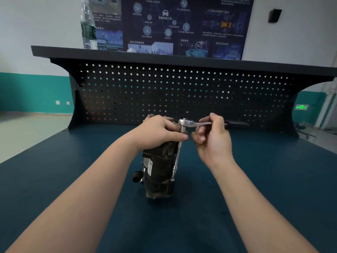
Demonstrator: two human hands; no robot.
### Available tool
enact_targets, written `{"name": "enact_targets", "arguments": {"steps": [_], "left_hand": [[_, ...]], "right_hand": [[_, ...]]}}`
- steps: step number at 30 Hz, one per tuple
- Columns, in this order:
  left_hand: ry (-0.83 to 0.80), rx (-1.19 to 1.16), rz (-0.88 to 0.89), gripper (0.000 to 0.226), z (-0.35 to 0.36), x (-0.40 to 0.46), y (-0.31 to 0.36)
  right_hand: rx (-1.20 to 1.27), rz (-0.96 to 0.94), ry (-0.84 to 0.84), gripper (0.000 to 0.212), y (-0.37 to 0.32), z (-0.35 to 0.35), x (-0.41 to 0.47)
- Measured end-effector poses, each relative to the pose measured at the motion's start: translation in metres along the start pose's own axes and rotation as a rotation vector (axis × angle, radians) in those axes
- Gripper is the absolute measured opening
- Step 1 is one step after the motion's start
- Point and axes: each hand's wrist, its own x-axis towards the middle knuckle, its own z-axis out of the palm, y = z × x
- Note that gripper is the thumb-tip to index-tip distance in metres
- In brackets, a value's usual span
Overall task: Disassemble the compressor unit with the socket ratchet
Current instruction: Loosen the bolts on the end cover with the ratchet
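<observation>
Your compressor unit [160, 172] stands upright in the middle of the blue bench [73, 179]. Your left hand [160, 132] grips its top to hold it steady. Your right hand [213, 137] has its fingers curled round the handle of the socket ratchet [193, 123], whose long bar reaches down to a bolt low on the side. The unit looks whole, so I think nearly all the work is left.

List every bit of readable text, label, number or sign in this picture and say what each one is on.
"5G": on the dark poster on the wall, near its lower edge.
Other poster text: Chinese captions, too small and blurred to read.
Green lit sign on the far right wall: symbols blurred, unreadable.
White label on the compressor unit: print too small to read.
Water bottle label on the shelf: unreadable.
Socket ratchet: no legible marking.
</observation>
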Motion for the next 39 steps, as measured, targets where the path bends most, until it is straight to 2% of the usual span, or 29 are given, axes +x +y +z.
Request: {"name": "enact_targets", "arguments": {"steps": [2,3,4,5,6,9,11,13,14,15,17,18,19,20,21,24,25,26,28,29,30,32,33,34,35,36,37,39], "left_hand": [[0.014,-0.023,-0.017,0.015,-0.002,0.002,0.0],[0.006,-0.028,-0.018,0.014,-0.003,0.002,0.0],[-0.01,-0.031,-0.013,0.014,-0.004,0.002,0.001],[-0.028,-0.038,-0.011,0.015,-0.004,0.002,0.001],[-0.045,-0.048,-0.015,0.016,-0.005,0.001,0.001],[-0.054,-0.054,-0.026,0.019,-0.006,0.002,-0.001],[-0.034,-0.047,-0.017,0.028,-0.004,0.002,-0.001],[-0.013,-0.044,-0.01,0.044,-0.002,0.002,-0.001],[-0.005,-0.055,-0.012,0.049,-0.002,0.001,0.0],[-0.001,-0.069,-0.017,0.049,-0.001,0.0,0.001],[-0.01,-0.071,-0.011,0.03,-0.002,-0.001,0.0],[-0.026,-0.06,-0.007,0.022,-0.003,-0.001,0.001],[-0.044,-0.058,-0.007,0.02,-0.004,-0.002,0.002],[-0.061,-0.069,-0.007,0.025,-0.005,-0.003,0.002],[-0.077,-0.095,-0.011,0.032,-0.006,-0.003,0.002],[-0.09,-0.153,-0.024,0.036,-0.009,-0.003,0.001],[-0.071,-0.135,-0.027,0.035,-0.009,-0.003,0.0],[-0.052,-0.114,-0.03,0.035,-0.007,-0.003,-0.001],[-0.022,-0.074,-0.028,0.034,-0.006,-0.002,-0.003],[-0.008,-0.055,-0.025,0.032,-0.006,-0.001,-0.004],[0.002,-0.045,-0.025,0.028,-0.006,0.0,-0.005],[0.007,-0.044,-0.025,0.018,-0.006,0.002,-0.005],[0.001,-0.037,-0.023,0.012,-0.006,0.002,-0.005],[-0.008,-0.029,-0.02,0.009,-0.006,0.002,-0.003],[-0.015,-0.027,-0.016,0.009,-0.005,0.002,-0.003],[-0.015,-0.039,-0.011,0.012,-0.005,0.002,-0.003],[-0.015,-0.057,-0.009,0.019,-0.006,0.002,-0.004],[-0.035,-0.076,-0.016,0.024,-0.008,0.001,-0.004]], "right_hand": [[-0.384,-0.43,-0.068,0.034,0.002,0.004,-0.013],[-0.521,-0.562,-0.123,0.032,0.003,0.006,-0.017],[-0.581,-0.606,-0.136,0.031,0.004,0.009,-0.018],[-0.549,-0.557,-0.108,0.031,0.003,0.01,-0.015],[-0.419,-0.412,-0.054,0.032,0.0,0.012,-0.009],[0.118,0.251,-0.026,0.032,-0.007,0.007,0.011],[0.201,0.43,-0.065,0.029,-0.008,0.003,0.021],[0.167,0.384,-0.055,0.029,-0.004,0.005,0.023],[0.124,0.283,-0.034,0.029,-0.001,0.008,0.018],[0.041,0.116,-0.017,0.029,0.002,0.01,0.009],[-0.275,-0.351,-0.014,0.03,0.009,0.011,-0.01],[-0.412,-0.531,-0.065,0.029,0.012,0.012,-0.019],[-0.48,-0.612,-0.115,0.028,0.014,0.012,-0.023],[-0.48,-0.592,-0.115,0.028,0.012,0.012,-0.022],[-0.387,-0.473,-0.073,0.029,0.008,0.012,-0.016],[0.087,0.198,-0.007,0.03,-0.004,0.011,0.006],[0.181,0.361,-0.027,0.029,-0.006,0.008,0.013],[0.215,0.441,-0.045,0.028,-0.006,0.007,0.017],[0.188,0.431,-0.033,0.028,-0.004,0.008,0.02],[0.141,0.348,-0.005,0.029,-0.003,0.011,0.016],[0.064,0.203,0.016,0.03,-0.001,0.012,0.01],[-0.251,-0.25,0.017,0.03,0.004,0.012,-0.009],[-0.441,-0.459,-0.017,0.028,0.007,0.012,-0.019],[-0.578,-0.588,-0.077,0.028,0.007,0.011,-0.026],[-0.647,-0.628,-0.106,0.029,0.007,0.011,-0.027],[-0.631,-0.586,-0.092,0.03,0.004,0.012,-0.023],[-0.506,-0.465,-0.061,0.03,0.001,0.013,-0.016],[-0.113,-0.089,-0.024,0.031,-0.004,0.011,0.001]]}}
